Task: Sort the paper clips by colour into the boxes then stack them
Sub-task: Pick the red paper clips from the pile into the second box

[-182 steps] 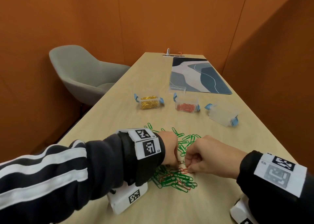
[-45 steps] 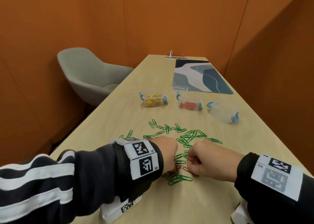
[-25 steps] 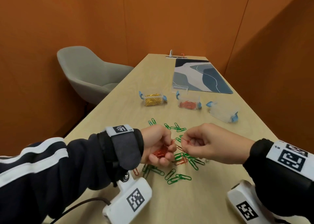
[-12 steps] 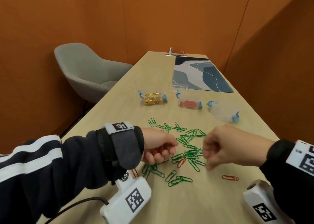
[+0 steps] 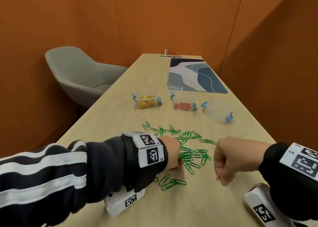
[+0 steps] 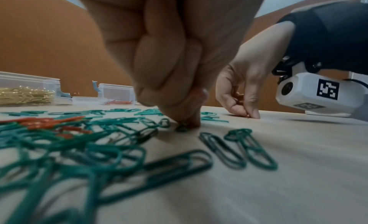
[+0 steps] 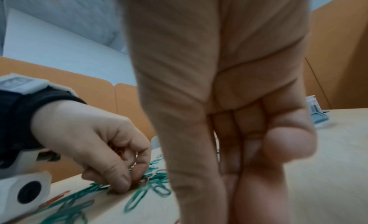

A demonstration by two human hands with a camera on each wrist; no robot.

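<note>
1. Two hands down on the table (image 5: 197, 206) at once. The left hand (image 5: 170, 153) is bunched knuckles-up at the near-left edge of the green paper clips (image 5: 189, 155), fingertips (image 6: 189, 117) pinched on something small there; the right wrist view hints at an orange-red clip under them, and more red tucked in the palm.
2. The right hand (image 5: 228, 159) sits apart, right of the pile, thumb and forefinger closing on a lone orange-red paper clip (image 5: 218, 178) lying flat on the wood.
3. Step in hand, as I read it: picking the last red strays out of the green heap.
4. Further out: the box of gold clips (image 5: 146, 101), the box of orange-red clips (image 5: 183, 104) beside it, both open, and a third clear box (image 5: 217, 114) off to the right, closed and tilted, apparently empty.
5. Next move calls for a clean lift of that flat clip, edge first, then a carry to the red box; the greens need the third box opened.
6. Hard to tell: whether either pinch has truly closed on its clip, and how many reds hide under the left hand. The right wrist view is mostly blurred fingers. A loose clear lid (image 5: 174, 89) may lie behind the boxes.
</note>
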